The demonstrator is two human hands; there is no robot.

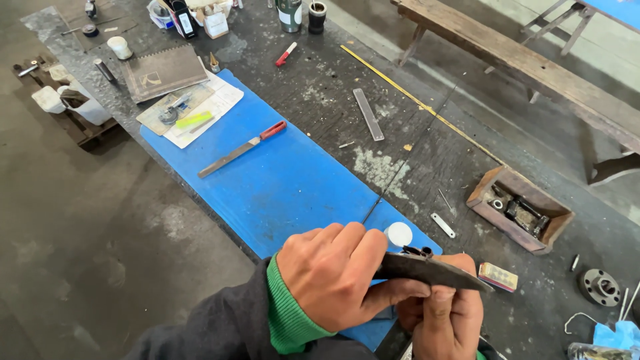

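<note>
Hands met low in frame: left hand (333, 273) pinched dark flat metal strip (433, 271) between thumb and fingers; right hand (443, 313) gripped it from beneath. White round cap (400, 234) lay just beyond on blue mat (287, 180). Farther off: red-handled file (241, 149), wooden box (520, 209) at right, notebook (163, 72) far left.

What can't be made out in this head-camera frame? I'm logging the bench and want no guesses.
- Small dark part at the top of the flat dark metal blade: mostly hidden behind the blade and the left hand.
- Right hand: its fingers are partly covered by the blade and cut by the bottom edge.
- Contents of the open wooden box: dark metal parts, too small to identify.
- Crumpled blue cloth: cut by the right edge.
</note>
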